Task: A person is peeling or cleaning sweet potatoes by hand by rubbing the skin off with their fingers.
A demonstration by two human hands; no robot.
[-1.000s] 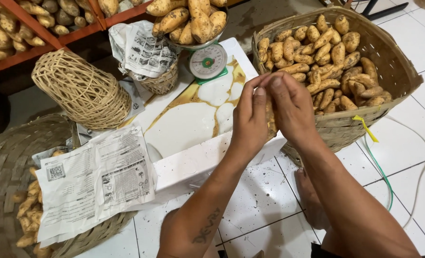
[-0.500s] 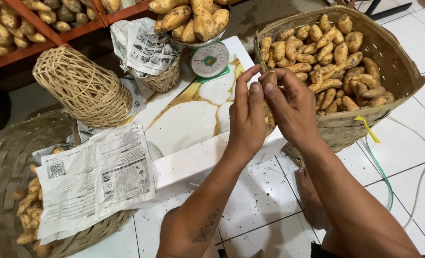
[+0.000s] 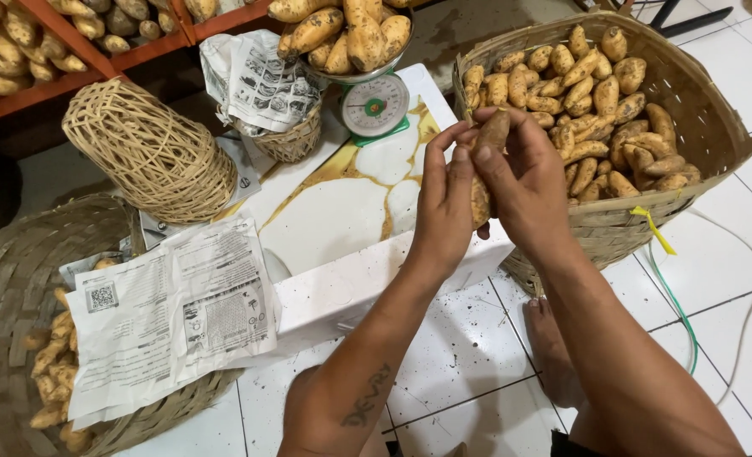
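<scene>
Both my hands hold one long tan sweet potato (image 3: pixel 492 135) upright between them, over the edge of a white box. My left hand (image 3: pixel 444 203) presses its left side with fingers straight up. My right hand (image 3: pixel 524 182) wraps it from the right, fingers curled over the top. Most of the tuber is hidden between the palms. Just right of my hands stands a large woven basket (image 3: pixel 697 110) full of sweet potatoes (image 3: pixel 596 93).
A white box with a yellow pattern (image 3: pixel 342 211) lies under my hands. A green dial scale (image 3: pixel 374 106) behind it carries several tubers. A wicker bundle (image 3: pixel 148 156), a paper-lined small basket (image 3: pixel 283 135), a left basket (image 3: pixel 21 254) covered with newspaper (image 3: pixel 169 313), red shelves (image 3: pixel 46 85) and my foot (image 3: pixel 554 347) surround it.
My hands have turned the sweet potato from low between the palms to upright, its tip now showing above my fingers. The hands have shifted slightly.
</scene>
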